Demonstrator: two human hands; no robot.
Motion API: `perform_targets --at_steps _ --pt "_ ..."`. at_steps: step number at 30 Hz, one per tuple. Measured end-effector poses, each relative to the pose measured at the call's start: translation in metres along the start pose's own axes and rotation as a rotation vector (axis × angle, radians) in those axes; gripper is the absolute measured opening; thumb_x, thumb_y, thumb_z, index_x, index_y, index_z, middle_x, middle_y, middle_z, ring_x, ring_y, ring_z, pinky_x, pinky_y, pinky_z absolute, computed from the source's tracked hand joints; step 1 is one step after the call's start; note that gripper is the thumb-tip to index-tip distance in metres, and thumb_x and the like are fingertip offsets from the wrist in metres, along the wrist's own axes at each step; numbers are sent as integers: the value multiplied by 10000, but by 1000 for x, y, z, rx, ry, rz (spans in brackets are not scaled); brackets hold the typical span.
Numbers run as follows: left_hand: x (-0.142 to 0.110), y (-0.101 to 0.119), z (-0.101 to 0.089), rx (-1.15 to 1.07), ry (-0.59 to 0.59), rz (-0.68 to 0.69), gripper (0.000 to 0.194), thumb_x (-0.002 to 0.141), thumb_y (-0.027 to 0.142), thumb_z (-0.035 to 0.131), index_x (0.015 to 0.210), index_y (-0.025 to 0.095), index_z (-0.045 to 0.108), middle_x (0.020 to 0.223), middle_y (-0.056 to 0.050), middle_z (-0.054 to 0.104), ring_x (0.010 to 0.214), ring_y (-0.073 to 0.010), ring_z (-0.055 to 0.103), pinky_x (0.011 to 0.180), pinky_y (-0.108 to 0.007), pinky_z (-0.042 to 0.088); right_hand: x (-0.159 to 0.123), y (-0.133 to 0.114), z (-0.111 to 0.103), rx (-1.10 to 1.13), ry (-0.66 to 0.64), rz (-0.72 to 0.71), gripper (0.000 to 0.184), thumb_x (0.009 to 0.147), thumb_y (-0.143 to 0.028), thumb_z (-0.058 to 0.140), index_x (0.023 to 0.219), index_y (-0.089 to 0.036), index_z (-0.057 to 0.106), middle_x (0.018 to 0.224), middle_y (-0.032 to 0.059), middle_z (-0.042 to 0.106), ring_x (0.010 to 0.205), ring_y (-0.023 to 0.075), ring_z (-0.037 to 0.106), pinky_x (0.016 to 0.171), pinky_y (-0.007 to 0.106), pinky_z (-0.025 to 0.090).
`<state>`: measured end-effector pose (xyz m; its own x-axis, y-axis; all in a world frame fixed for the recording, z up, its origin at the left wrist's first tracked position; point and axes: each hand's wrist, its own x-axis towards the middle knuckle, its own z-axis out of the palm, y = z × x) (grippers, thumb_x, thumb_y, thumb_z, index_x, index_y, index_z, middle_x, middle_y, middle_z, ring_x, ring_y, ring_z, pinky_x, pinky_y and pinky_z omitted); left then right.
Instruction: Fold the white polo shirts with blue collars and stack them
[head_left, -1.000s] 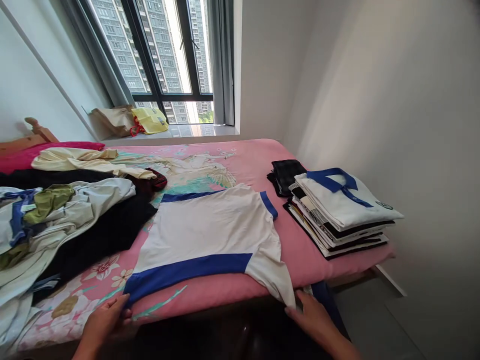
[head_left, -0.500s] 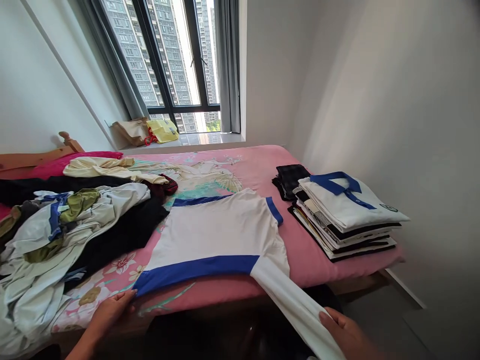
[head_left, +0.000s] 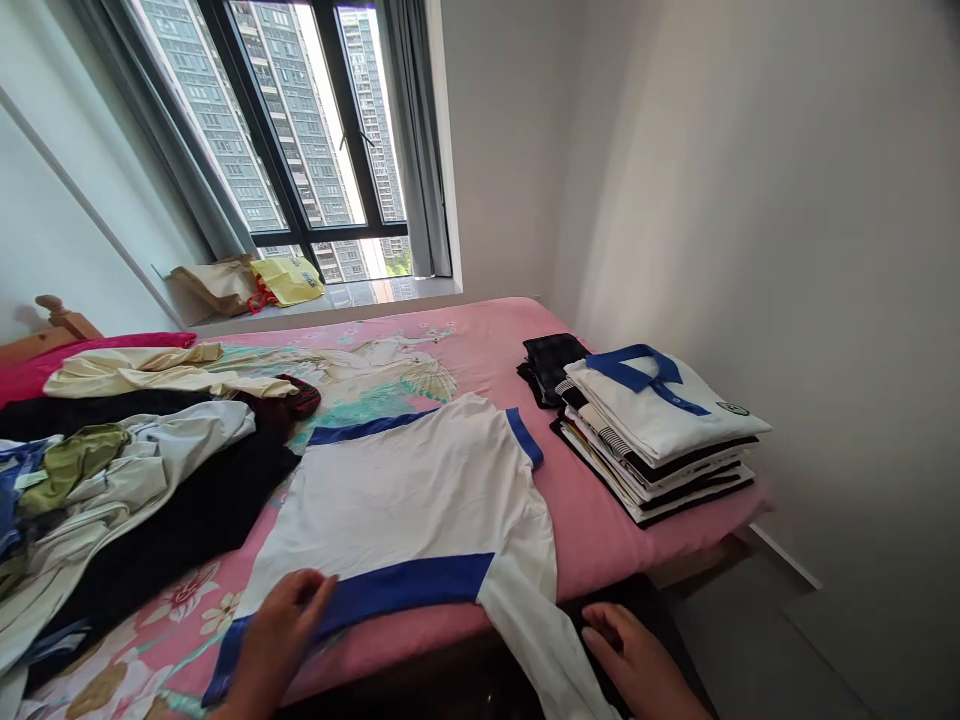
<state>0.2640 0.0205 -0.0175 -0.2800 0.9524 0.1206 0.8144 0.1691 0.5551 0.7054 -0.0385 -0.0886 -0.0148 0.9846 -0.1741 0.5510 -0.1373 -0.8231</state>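
A white long-sleeved top with blue bands lies spread at the bed's near edge, one sleeve hanging over the side. Over the blue band along its near side is my left hand, fingers loosely bent and apart, with no cloth visibly pinched; whether it touches the fabric I cannot tell. My right hand is just right of the hanging sleeve, thumb and fingers parted around nothing. The sleeve's lower end runs out of the frame.
A stack of folded clothes, topped by a white blue-collared polo shirt, stands at the bed's right, beside folded black garments. Rumpled clothes heap up on the left. Bags rest on the windowsill.
My left hand has let go of the blue corner and moved right over the band. My right hand has released the sleeve, which now hangs slacker. The view has turned slightly right.
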Motion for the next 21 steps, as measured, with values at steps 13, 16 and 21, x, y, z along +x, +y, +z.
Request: perform_targets --at_steps 13,16,21 --pt "104 116 195 -17 94 429 394 867 325 406 1181 136 550 1265 -147 546 1230 -274 465 1048 -479 357 181 -64 11 -38 227 23 514 761 -539 519 1091 -149 575 1079 131 635 1026 272 574 865 348 426" --pt "103 108 207 88 105 435 442 873 315 406 1268 148 511 1360 -141 483 1295 -273 397 1085 -484 293 193 -62 13 70 191 47 330 798 -484 459 865 -191 595 864 61 670 822 222 612 726 301 440" --pt "101 109 209 146 73 436 486 886 296 383 1365 222 427 1449 -89 393 1358 -250 303 1109 -461 238 195 -71 16 670 218 48 305 834 -462 390 885 -193 523 792 31 653 717 188 588 645 268 460"
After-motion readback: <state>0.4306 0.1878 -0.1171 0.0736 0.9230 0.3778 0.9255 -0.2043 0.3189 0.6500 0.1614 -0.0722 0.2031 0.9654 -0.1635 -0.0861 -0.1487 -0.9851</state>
